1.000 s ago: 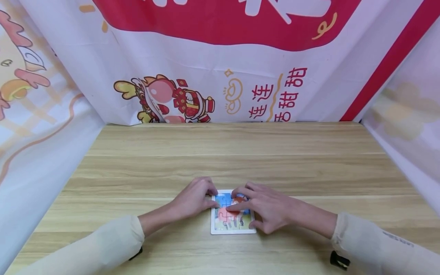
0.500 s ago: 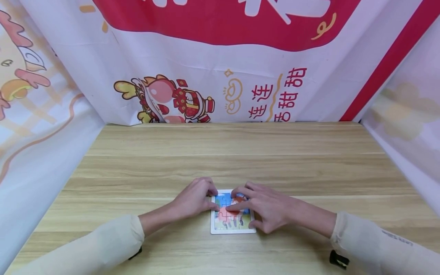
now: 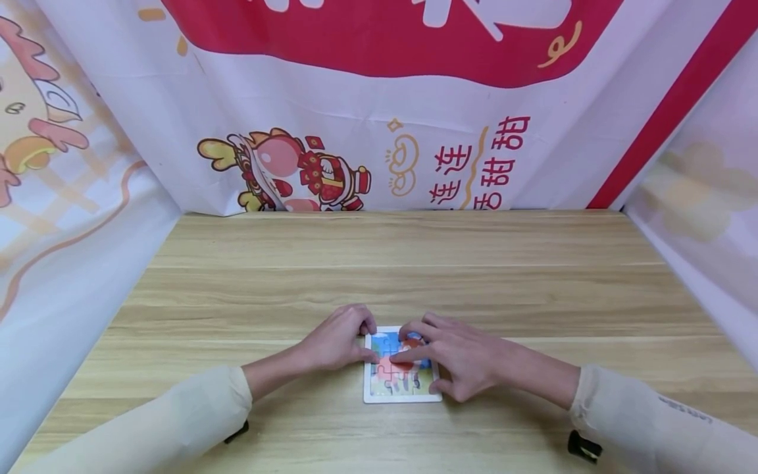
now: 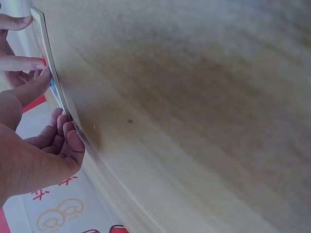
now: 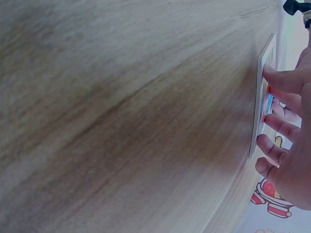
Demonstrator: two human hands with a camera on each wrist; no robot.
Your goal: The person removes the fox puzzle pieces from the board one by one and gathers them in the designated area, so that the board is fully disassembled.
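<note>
A small square jigsaw puzzle in a white frame lies flat near the middle front of the table, its picture blue, pink and green. My left hand holds its left side, thumb over the rim and the other fingers curled by the far left corner. From the right, my right hand rests on the puzzle with spread fingers. Its index finger presses near the centre, and the thumb touches the right rim. In the right wrist view the puzzle appears edge-on. The right hand covers part of the picture's upper right.
The wooden table stretches beyond the hands to a printed cloth hanging behind it. More cloth closes off the left side, and a pale cloth hangs at the right. Light sleeves cover both forearms.
My left thumb has shifted slightly toward me along the puzzle's left rim. The right hand and the puzzle keep their places.
</note>
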